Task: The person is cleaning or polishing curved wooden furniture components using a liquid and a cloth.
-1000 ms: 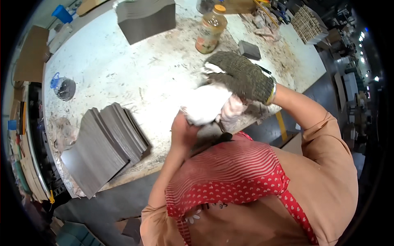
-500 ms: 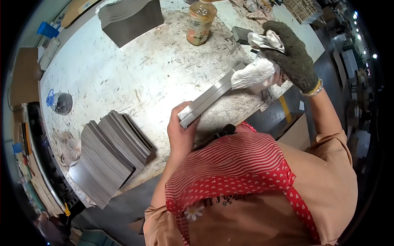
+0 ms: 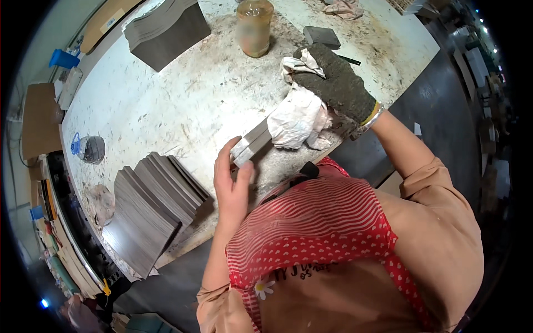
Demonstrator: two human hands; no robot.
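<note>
Two narrow grey boards (image 3: 255, 140), side by side with their edges up, lie slantwise near the table's front edge. Bare, my left hand (image 3: 232, 186) is closed about their near left end, fingers on the far side and thumb on the near side. On my right hand (image 3: 340, 86) is a dark, dirty work glove. It clutches a crumpled white cloth (image 3: 297, 116), which lies over the boards and hides their far part. Just beyond the glove is a small dark grey block (image 3: 322, 37). A thin black tool (image 3: 350, 60) sticks out beside the glove.
Left of my left hand, several wood-grain grey curved boards (image 3: 147, 213) lean in a stack. More boards stand at the back left (image 3: 169, 36). A jar of yellowish liquid (image 3: 254, 30) is at the back, and a clear bottle (image 3: 91, 150) lies at the table's left edge.
My right hand has brought the cloth leftward and nearer along the boards, toward my left hand. My left hand has shifted slightly left, its thumb now further off the boards' side.
</note>
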